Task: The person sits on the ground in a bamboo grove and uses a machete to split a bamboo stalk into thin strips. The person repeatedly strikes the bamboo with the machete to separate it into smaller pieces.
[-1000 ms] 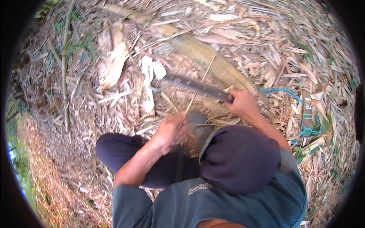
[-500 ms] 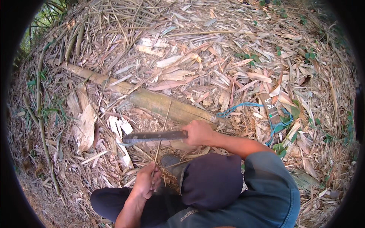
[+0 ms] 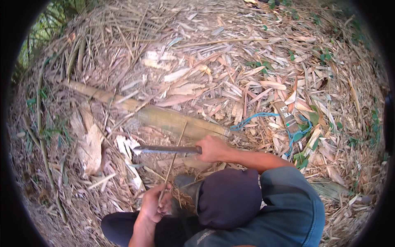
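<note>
My right hand is closed around the handle end of a long machete, whose dark blade points left. The blade meets or crosses a thin bamboo stick near its middle; I cannot tell how firmly they touch. My left hand grips the stick's lower end, fingers curled round it, in front of my bent knees. From there the stick slants up and away, its far tip over a thick bamboo pole on the ground.
Dry bamboo sheaths and leaf litter cover the ground. A brown block with blue cord lies to the right. Pale sheath pieces are left of the blade, and a long thin stalk runs along the left.
The machete has rolled, so its blade now looks narrower. My left hand and the stick sit slightly lower in view. The whole view has shifted a little.
</note>
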Tool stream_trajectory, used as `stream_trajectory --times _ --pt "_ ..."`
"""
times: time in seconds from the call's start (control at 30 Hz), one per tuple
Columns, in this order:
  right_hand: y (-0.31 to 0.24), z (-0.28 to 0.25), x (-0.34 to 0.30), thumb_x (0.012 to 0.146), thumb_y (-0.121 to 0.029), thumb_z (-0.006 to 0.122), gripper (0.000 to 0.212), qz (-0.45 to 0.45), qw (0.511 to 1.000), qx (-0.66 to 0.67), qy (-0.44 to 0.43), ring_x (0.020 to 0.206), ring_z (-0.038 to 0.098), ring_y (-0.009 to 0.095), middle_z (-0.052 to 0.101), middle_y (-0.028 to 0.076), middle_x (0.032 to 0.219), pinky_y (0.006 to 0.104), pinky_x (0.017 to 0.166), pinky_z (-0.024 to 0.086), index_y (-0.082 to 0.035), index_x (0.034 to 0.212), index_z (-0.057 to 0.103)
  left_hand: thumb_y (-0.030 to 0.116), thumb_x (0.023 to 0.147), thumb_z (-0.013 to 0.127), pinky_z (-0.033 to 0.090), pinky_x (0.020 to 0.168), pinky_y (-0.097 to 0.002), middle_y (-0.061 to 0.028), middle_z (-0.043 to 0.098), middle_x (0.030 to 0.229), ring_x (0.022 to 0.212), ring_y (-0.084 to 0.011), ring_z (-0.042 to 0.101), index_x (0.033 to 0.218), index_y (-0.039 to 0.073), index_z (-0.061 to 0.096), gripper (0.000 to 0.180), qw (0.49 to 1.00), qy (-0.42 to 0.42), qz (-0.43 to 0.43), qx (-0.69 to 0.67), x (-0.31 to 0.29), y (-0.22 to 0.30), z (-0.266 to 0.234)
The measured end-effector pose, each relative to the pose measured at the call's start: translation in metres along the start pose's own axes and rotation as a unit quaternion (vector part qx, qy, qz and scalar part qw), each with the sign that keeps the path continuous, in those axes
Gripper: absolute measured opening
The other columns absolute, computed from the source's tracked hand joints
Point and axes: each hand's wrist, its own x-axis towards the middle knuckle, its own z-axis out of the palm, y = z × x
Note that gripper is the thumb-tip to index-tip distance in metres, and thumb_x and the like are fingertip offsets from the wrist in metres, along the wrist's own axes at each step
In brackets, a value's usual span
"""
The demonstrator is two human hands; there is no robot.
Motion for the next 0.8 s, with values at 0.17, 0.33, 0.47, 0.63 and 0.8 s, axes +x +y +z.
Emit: stream_trajectory --times 0.17,0.33,0.47,0.63,0.8 --pt "-0.022 0.007 -0.015 0.07 -0.038 0.077 0.033 -0.064 0.997 0.04 -0.007 0.066 0.067 0.036 0.066 0.015 0.066 0.0459 0.062 0.052 -0.008 0.08 0.07 0.03 0.105 0.048 0.019 0.036 -0.0245 0.0034 0.038 0.049 0.033 -0.0086 0.025 0.102 0.01 0.054 0.021 0.999 0.022 -0.004 -0.049 0.004 -0.001 0.002" --pt "-0.029 0.021 -0.001 0.07 -0.033 0.072 0.031 -0.042 0.998 0.037 0.012 0.061 0.067 0.036 0.065 0.018 0.062 0.0432 0.061 0.054 -0.008 0.087 0.074 0.027 0.107 0.045 0.019 0.035 -0.0234 0.003 0.036 0.049 0.034 -0.0078 0.025 0.102 0.01 0.053 0.02 0.995 -0.039 -0.003 -0.097 0.006 -0.003 -0.014" --pt "-0.037 0.014 -0.008 0.07 -0.028 0.071 0.028 -0.104 0.993 0.043 -0.029 0.059 0.065 0.036 0.064 0.018 0.061 0.0438 0.06 0.052 -0.003 0.083 0.072 0.025 0.107 0.044 0.018 0.035 -0.0228 0.0028 0.036 0.049 0.035 -0.0073 0.025 0.103 0.009 0.053 0.018 0.997 -0.004 0.023 -0.07 0.006 -0.017 0.004" --pt "-0.019 0.009 0.003 0.068 -0.027 0.071 0.026 -0.029 0.999 0.011 -0.018 0.058 0.064 0.037 0.063 0.018 0.061 0.0432 0.06 0.052 -0.005 0.082 0.071 0.026 0.107 0.045 0.019 0.036 -0.0238 0.002 0.037 0.05 0.035 -0.0076 0.025 0.101 0.008 0.051 0.02 0.998 -0.005 0.034 -0.056 0.007 -0.02 0.007" --pt "-0.011 0.022 0.001 0.069 -0.026 0.071 0.028 -0.109 0.994 -0.02 -0.017 0.06 0.065 0.038 0.064 0.018 0.063 0.0439 0.063 0.053 -0.006 0.087 0.073 0.027 0.106 0.046 0.019 0.037 -0.0238 0.0023 0.036 0.05 0.035 -0.008 0.024 0.099 0.008 0.051 0.02 0.998 0.009 0.04 -0.056 0.01 -0.024 0.008"
